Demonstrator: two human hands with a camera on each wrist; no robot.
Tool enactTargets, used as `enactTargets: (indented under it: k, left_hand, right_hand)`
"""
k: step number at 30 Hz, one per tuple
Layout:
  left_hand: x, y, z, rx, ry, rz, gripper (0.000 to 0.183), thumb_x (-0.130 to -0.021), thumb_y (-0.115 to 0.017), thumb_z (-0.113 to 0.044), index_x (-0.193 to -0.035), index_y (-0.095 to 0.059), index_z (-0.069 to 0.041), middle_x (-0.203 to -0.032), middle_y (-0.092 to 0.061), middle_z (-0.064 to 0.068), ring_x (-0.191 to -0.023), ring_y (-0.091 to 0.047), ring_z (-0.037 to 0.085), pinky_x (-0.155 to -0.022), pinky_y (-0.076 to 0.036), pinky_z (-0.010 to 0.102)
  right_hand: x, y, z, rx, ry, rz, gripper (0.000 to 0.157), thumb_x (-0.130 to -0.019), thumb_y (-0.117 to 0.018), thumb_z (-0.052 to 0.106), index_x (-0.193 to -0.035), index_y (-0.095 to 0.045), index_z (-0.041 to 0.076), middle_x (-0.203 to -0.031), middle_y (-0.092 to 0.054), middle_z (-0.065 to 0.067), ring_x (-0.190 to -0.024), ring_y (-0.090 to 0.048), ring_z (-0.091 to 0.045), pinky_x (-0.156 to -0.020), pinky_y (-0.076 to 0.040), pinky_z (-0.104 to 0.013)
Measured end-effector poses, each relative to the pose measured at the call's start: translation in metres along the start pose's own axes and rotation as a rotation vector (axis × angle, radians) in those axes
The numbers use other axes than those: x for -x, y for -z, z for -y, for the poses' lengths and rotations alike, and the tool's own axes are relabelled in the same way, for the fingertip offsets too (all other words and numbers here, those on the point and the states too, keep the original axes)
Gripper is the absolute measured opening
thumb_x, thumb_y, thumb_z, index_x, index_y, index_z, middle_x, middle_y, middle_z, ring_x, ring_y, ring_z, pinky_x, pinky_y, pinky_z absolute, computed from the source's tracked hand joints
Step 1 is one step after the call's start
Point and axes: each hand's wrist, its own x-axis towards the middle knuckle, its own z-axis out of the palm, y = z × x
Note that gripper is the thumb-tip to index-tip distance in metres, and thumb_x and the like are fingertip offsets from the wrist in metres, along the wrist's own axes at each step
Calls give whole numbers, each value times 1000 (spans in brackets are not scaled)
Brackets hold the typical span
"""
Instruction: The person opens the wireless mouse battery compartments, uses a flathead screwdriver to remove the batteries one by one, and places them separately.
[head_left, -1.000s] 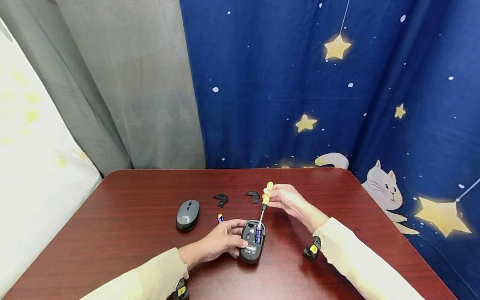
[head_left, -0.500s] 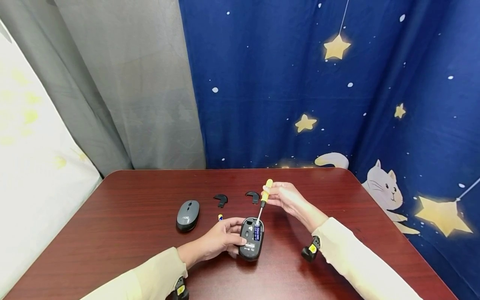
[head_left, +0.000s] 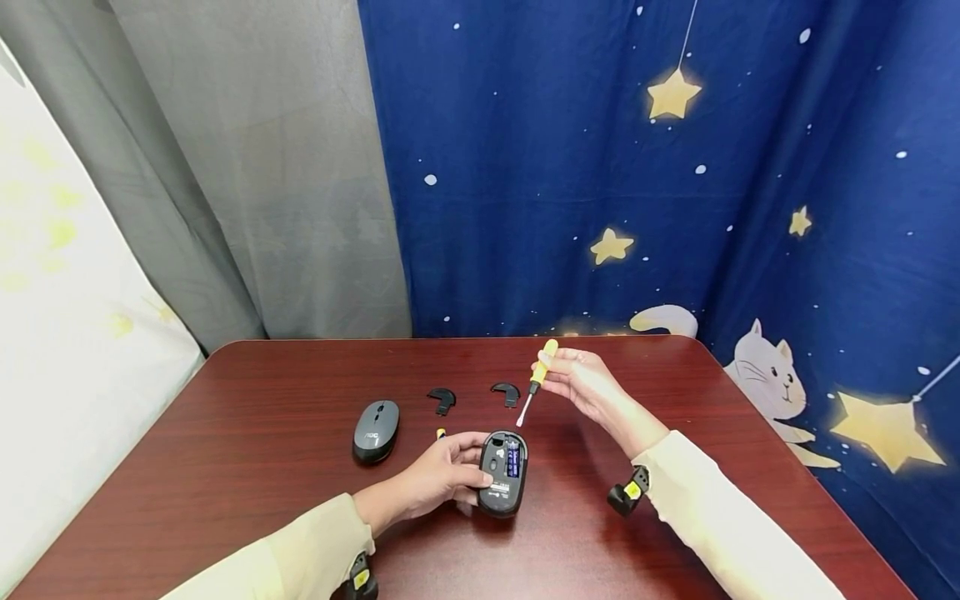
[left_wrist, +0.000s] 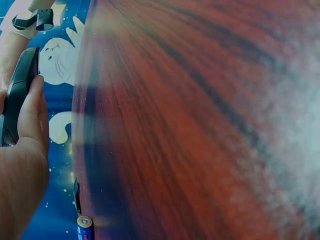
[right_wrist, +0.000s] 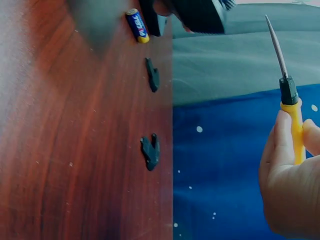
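Between the thumb and fingers of my left hand [head_left: 448, 472] is a dark computer mouse [head_left: 501, 497], held with its underside facing up toward me. A blue battery [head_left: 513, 460] lies in the open compartment of that mouse. My right hand [head_left: 583, 383] pinches the yellow handle of a screwdriver [head_left: 545, 360]. The shaft slants down to the left, its tip apart from the mouse and just beyond its far end. In the right wrist view the screwdriver's metal shaft [right_wrist: 277, 47] shows bare along its length.
A second mouse [head_left: 377, 431] rests upright on the table [head_left: 285, 467] to the left. Two black covers, a left one [head_left: 442, 401] and a right one [head_left: 506, 393], lie farther back. A loose battery [right_wrist: 137, 25] lies near the left hand, partly hidden in the head view.
The screwdriver's tip was in the mouse's compartment at the battery's far end. It has since lifted out, up and to the right. The mouse has shifted slightly away from me.
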Motion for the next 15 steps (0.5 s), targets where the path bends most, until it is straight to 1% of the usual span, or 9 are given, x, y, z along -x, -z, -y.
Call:
enactTargets:
  k: [2, 6, 8, 12, 15]
  left_hand:
    - [0, 0, 0, 2, 0, 0, 59, -84, -63, 5, -138, -40, 7, -115, -62, 18, -92, -66, 23, -68, -57, 34]
    - [1, 0, 1, 5, -3, -2, 59, -84, -63, 5, -138, -40, 7, -115, -62, 17, -91, -66, 22, -67, -57, 33]
    - [1, 1, 1, 3, -4, -6, 59, -83, -63, 5, -138, -40, 7, -114, -63, 17, -91, -66, 22, -66, -57, 32]
    - [1, 1, 0, 0, 0, -14, 59, -83, -64, 5, -137, -41, 7, -114, -63, 17, -90, -66, 21, -66, -57, 32]
    - [2, 1, 0, 4, 5, -15, 59, -83, -64, 5, -138, -41, 6, -115, -63, 17, -91, -67, 22, -67, -57, 33]
  right_hand:
    - [0, 2, 3, -14, 8, -7, 10, -97, -55, 0, -106, -56, -4, -85, -69, -9, -80, -69, -15, -74, -56, -28]
    - [1, 6, 7, -17, 14, -20, 30, -98, -53, 1, -125, -48, -12, -85, -69, -5, -80, -68, -13, -75, -56, -28]
    - [1, 8, 9, -8, 9, -25, 34, -98, -53, 2, -128, -46, -13, -86, -70, -5, -81, -68, -13, -75, -56, -28]
    - [1, 13, 11, 13, -3, -27, 22, -98, -56, 5, -118, -58, -4, -88, -70, -5, -83, -68, -14, -76, -56, -29]
    - [1, 17, 14, 23, -10, -29, 17, -97, -57, 7, -112, -62, 2, -89, -70, -4, -82, -68, -14, -75, -56, -29]
